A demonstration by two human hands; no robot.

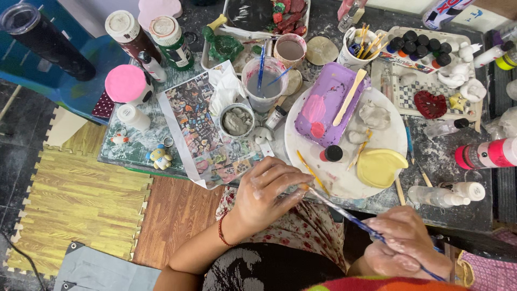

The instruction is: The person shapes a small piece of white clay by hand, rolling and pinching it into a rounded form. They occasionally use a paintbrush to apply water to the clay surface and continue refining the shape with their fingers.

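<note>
On the table (458, 161) a round board (344, 178) carries a tray (328, 105) with a stick (349, 97) across it, a water cup (264, 81) and a small bowl (237, 119) stand to its left, and both hands (266, 191) (406, 242) with the brush (350, 215) sit before it.

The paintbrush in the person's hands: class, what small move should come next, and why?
Probably dip it: the right hand holds the paintbrush, its tip at the clay-smeared left hand, and the water cup stands just beyond.
</note>
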